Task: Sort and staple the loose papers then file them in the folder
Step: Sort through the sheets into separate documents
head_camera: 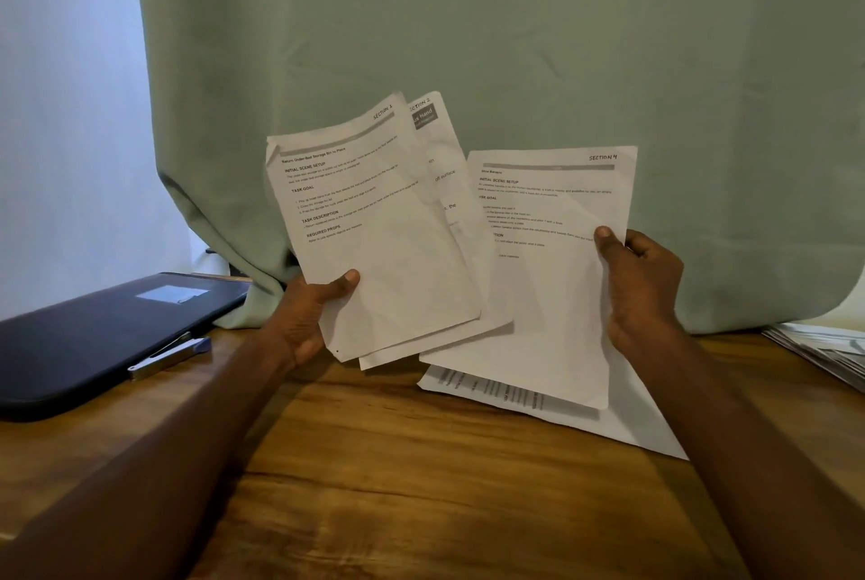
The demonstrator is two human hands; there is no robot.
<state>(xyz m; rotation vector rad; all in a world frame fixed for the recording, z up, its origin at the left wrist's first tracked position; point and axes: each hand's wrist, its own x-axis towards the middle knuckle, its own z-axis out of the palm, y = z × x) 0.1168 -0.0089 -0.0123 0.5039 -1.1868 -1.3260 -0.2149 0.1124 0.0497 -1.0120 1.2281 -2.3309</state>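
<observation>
Head view, forward-down, close over table (374,462)

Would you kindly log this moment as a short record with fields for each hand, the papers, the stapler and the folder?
left hand: holds two overlapped sheets, Section 1 sheet in front of Section 2 sheet
right hand: holds Section 4 sheet
papers on table: lie under the raised Section 4 sheet
stapler: rests on the folder's edge
folder: dark, closed, at left
side stack: far right

Home desk corner, wooden tabletop (374,486), green curtain (468,18) behind, dark folder (84,336), stapler (171,357), printed papers (819,345)
</observation>
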